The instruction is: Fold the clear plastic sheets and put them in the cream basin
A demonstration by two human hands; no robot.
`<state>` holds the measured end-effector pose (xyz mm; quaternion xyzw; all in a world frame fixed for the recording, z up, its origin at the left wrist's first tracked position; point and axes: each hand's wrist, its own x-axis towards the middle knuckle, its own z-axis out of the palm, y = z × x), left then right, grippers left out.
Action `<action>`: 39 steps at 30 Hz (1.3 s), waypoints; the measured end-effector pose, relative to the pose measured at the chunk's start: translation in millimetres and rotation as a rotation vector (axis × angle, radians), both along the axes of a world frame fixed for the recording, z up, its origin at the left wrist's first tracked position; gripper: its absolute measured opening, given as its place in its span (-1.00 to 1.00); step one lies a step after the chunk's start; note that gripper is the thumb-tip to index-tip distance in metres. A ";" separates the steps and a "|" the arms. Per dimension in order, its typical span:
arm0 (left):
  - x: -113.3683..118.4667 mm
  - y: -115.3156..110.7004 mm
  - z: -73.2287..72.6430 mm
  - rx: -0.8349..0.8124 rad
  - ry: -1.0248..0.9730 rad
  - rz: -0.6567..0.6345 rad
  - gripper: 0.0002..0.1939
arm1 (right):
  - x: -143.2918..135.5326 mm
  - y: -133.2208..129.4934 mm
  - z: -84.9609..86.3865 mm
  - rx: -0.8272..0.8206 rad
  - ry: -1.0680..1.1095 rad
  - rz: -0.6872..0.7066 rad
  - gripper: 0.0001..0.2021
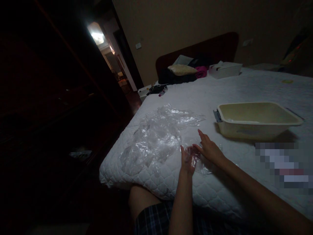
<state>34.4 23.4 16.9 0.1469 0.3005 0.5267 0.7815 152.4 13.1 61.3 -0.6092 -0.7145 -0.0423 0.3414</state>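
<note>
My left hand is low over the quilted bed, thumb up, with a clear plastic bag bunched over its palm and fingers. The film partly blurs those fingers, but they appear curled around it. Just to the right, my right hand stretches out its fingers with the thumb apart. Its thumb is close to the bag's film; whether it touches is unclear. Loose, crumpled clear plastic bags spread over the bed to the left of both hands.
A cream plastic bin with grey handles rests on the bed to the right. Farther back are a white box, a pink roll, a beige pillow and dark cloth. Small dark items lie near the left edge.
</note>
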 end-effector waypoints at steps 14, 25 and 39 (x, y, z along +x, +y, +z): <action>-6.0 -7.1 6.1 0.182 -0.154 -0.156 -0.46 | 22.9 -4.2 30.7 -0.046 0.476 -0.308 -0.74; 3.2 -9.9 -1.9 0.274 0.135 -0.113 -0.70 | 19.5 -15.7 33.8 -0.097 0.514 -0.238 -0.64; 5.9 -5.4 -7.0 0.135 0.093 -0.083 -0.72 | 87.6 -23.5 24.2 -0.352 0.458 -0.146 -0.51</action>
